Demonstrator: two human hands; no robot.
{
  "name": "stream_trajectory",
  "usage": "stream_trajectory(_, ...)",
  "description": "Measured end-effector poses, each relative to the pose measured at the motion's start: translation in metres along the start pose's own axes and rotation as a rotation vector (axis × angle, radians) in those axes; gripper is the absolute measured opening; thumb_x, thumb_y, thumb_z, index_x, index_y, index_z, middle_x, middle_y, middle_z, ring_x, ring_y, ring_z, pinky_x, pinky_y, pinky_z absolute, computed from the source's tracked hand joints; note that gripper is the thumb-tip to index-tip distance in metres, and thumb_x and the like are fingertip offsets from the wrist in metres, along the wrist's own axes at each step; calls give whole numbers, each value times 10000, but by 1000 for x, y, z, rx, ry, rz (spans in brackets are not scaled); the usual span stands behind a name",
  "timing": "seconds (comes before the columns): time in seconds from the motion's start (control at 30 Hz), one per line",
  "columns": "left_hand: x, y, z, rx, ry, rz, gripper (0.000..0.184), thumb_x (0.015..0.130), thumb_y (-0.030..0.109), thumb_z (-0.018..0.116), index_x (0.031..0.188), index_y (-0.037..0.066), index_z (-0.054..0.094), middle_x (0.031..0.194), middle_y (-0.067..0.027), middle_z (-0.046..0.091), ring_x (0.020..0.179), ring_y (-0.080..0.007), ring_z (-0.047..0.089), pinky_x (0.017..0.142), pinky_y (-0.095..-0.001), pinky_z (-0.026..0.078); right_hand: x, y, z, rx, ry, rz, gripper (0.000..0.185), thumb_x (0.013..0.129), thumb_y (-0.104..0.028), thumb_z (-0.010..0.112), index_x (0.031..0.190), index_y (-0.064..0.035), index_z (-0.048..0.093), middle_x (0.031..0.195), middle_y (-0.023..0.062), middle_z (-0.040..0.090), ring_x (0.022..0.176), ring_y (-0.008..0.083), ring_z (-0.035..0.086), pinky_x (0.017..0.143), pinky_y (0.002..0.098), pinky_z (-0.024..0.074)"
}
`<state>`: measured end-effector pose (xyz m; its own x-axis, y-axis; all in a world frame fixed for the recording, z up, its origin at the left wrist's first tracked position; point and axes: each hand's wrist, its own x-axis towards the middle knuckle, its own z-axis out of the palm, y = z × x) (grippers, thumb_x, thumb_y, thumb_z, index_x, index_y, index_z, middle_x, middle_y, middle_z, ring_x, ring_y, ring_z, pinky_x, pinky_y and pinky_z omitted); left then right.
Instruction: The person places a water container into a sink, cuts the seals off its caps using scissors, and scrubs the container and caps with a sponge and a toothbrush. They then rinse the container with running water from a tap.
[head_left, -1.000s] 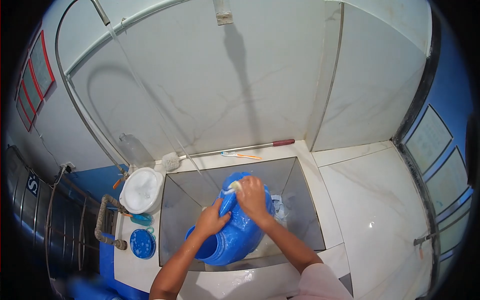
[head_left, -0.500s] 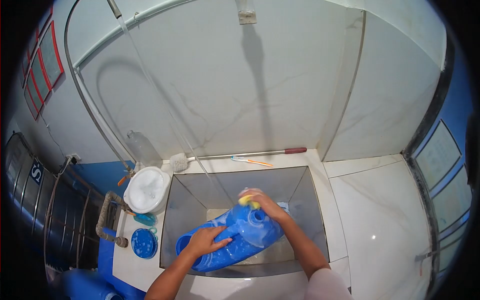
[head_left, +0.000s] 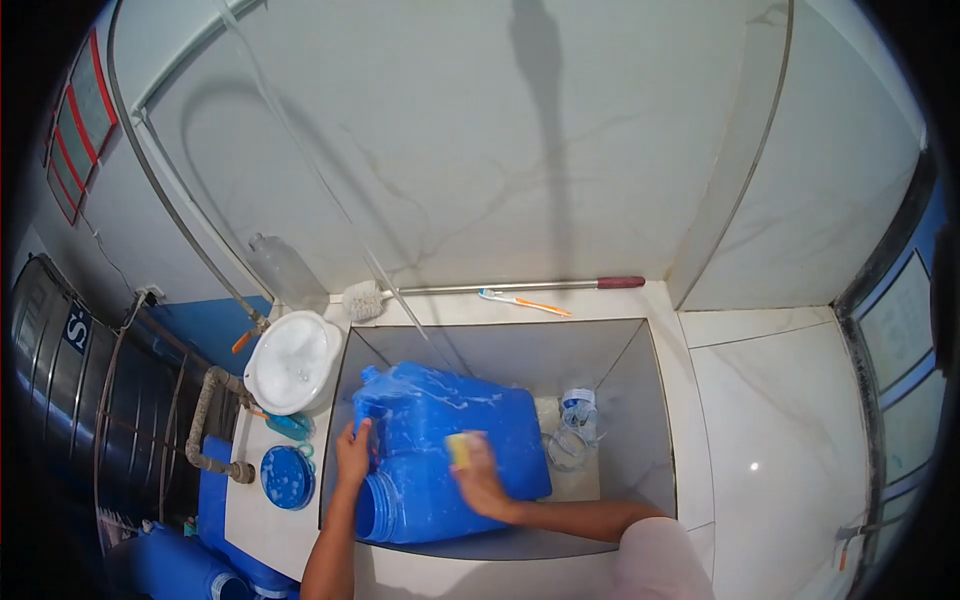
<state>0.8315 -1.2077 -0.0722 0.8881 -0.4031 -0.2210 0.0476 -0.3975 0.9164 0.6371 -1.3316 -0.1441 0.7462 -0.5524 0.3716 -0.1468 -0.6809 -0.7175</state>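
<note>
A large blue plastic jerrycan [head_left: 445,400], streaked with suds, lies on its side in the grey sink basin [head_left: 640,440], its round open mouth facing the lower left. My left hand [head_left: 353,455] is closed round the jerrycan's handle, near the mouth. Against the broad side of the can, my right hand [head_left: 482,480] holds a yellow sponge [head_left: 460,451]. Water [head_left: 345,215] streams down from a hose at the upper left into the basin. A clear plastic bottle [head_left: 578,410] and a clear round container [head_left: 568,449] are at the basin's right.
On the left ledge are a white basin of suds [head_left: 293,362], a teal brush [head_left: 287,426] and a blue lid [head_left: 287,477]. A long-handled brush [head_left: 490,287] and a toothbrush [head_left: 525,303] lie along the back ledge. Blue containers [head_left: 170,570] stand at lower left.
The jerrycan has been turned, so its broad side now faces up and its mouth points lower left. My right hand has moved down and left with the sponge; my left hand has shifted left onto the handle.
</note>
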Motion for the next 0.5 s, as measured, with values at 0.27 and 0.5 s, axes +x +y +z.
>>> stream_trajectory(0.27,-7,2,8,10,63,16,267,884,306,550,791,56,545,538,-19,488,410,-113,463,370,-259,364,77,164,23,15,-68,368,272,908,-207,403,947,-4,579,917,229,582,923,373,543,839,448,412)
stream_trajectory(0.5,-2,13,27,-216,187,-101,246,902,254,508,1072,77,532,777,-72,547,621,-141,548,425,-271,429,3,-3,-56,171,-196,276,560,834,-422,541,1194,-1,466,1149,246,508,1132,409,426,957,465,336)
